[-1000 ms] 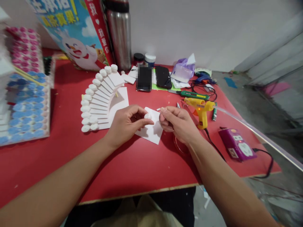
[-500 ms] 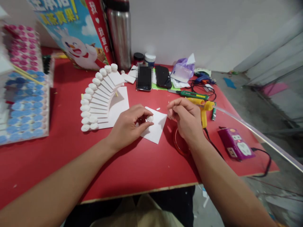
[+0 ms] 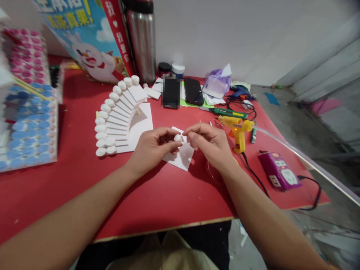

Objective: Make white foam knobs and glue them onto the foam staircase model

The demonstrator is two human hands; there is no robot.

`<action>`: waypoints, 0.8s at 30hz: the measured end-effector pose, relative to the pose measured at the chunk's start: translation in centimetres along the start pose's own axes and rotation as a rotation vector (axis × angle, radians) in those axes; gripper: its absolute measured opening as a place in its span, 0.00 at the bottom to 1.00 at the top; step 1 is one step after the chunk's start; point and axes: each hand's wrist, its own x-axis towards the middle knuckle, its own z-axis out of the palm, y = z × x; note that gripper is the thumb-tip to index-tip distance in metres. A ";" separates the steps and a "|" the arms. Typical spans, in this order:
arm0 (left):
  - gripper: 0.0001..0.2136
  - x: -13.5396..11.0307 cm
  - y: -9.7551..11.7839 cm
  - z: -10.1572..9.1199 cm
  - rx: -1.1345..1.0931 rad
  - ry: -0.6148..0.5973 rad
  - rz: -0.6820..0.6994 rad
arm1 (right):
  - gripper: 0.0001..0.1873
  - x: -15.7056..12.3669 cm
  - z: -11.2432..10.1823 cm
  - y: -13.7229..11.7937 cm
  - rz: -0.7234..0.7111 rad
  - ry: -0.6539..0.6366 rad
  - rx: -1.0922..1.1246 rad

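Observation:
My left hand [image 3: 153,149] pinches a small white rosette [image 3: 178,138] between thumb and fingers, just above a white square of card [image 3: 183,159] lying on the red table. Close against the rosette's right side, my right hand [image 3: 211,145] has its thumb and fingertips pressed together; anything between them is too small to make out. Left of my hands stands a fan-shaped row of white strips [image 3: 119,122], tipped with similar white rosettes [image 3: 105,108], on a larger white sheet [image 3: 146,116].
A yellow glue gun [image 3: 239,131] with a long clear stick rests right of my hands, near a purple power socket box [image 3: 278,170]. Behind lie a green-handled knife [image 3: 229,113], two phones [image 3: 193,92] and a steel bottle [image 3: 143,45]. Blue and pink rosettes [image 3: 30,129] fill the left.
My right hand has moved left and slightly down, from near the glue gun to the rosette. My left hand keeps hold of the rosette in nearly the same place.

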 end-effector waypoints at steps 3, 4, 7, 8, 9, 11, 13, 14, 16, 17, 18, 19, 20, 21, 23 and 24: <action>0.13 0.1 0.2 -0.1 -0.095 -0.028 -0.046 | 0.06 0.0 0.0 0.0 -0.070 -0.040 -0.054; 0.13 0.2 0.3 -0.1 -0.107 -0.033 -0.052 | 0.06 0.0 0.1 0.1 -0.099 -0.058 -0.076; 0.17 0.2 0.3 -0.1 -0.132 -0.023 -0.044 | 0.07 0.0 0.2 0.3 -0.153 -0.109 -0.123; 0.18 0.1 0.3 -0.1 -0.134 -0.019 -0.033 | 0.07 0.0 0.2 0.3 -0.156 -0.122 -0.126; 0.19 0.1 0.2 -0.1 -0.129 -0.016 -0.019 | 0.07 0.0 0.3 0.4 -0.153 -0.132 -0.126; 0.16 -0.1 0.1 -0.2 -0.099 -0.018 0.017 | 0.06 0.0 0.4 0.4 -0.148 -0.133 -0.128; 0.14 -0.2 0.0 -0.2 -0.065 -0.019 0.049 | 0.03 0.0 0.5 0.3 -0.145 -0.122 -0.139; 0.13 -0.2 0.0 -0.3 -0.053 -0.025 0.058 | 0.03 0.0 0.5 0.3 -0.140 -0.115 -0.144; 0.12 -0.2 0.1 -0.4 -0.040 -0.040 0.057 | 0.04 0.0 0.6 0.1 -0.122 -0.102 -0.152; 0.13 -0.2 0.2 -0.4 -0.037 -0.047 0.048 | 0.05 0.0 0.6 0.1 -0.110 -0.100 -0.156; 0.13 -0.2 0.2 -0.4 -0.038 -0.053 0.038 | 0.06 0.0 0.5 0.0 -0.098 -0.098 -0.159; 0.13 -0.2 0.3 -0.3 -0.041 -0.057 0.028 | 0.06 0.0 0.5 0.0 -0.085 -0.097 -0.164; 0.13 -0.2 0.3 -0.3 -0.046 -0.061 0.017 | 0.06 0.0 0.4 0.0 -0.071 -0.093 -0.167; 0.14 -0.1 0.3 -0.3 -0.053 -0.062 0.007 | 0.07 0.0 0.4 0.0 -0.054 -0.084 -0.167; 0.14 0.0 0.3 -0.2 -0.065 -0.057 -0.009 | 0.06 0.0 0.3 0.0 -0.024 -0.048 -0.151; 0.14 0.0 0.2 -0.2 -0.063 -0.051 -0.011 | 0.06 0.0 0.2 0.0 -0.010 -0.025 -0.137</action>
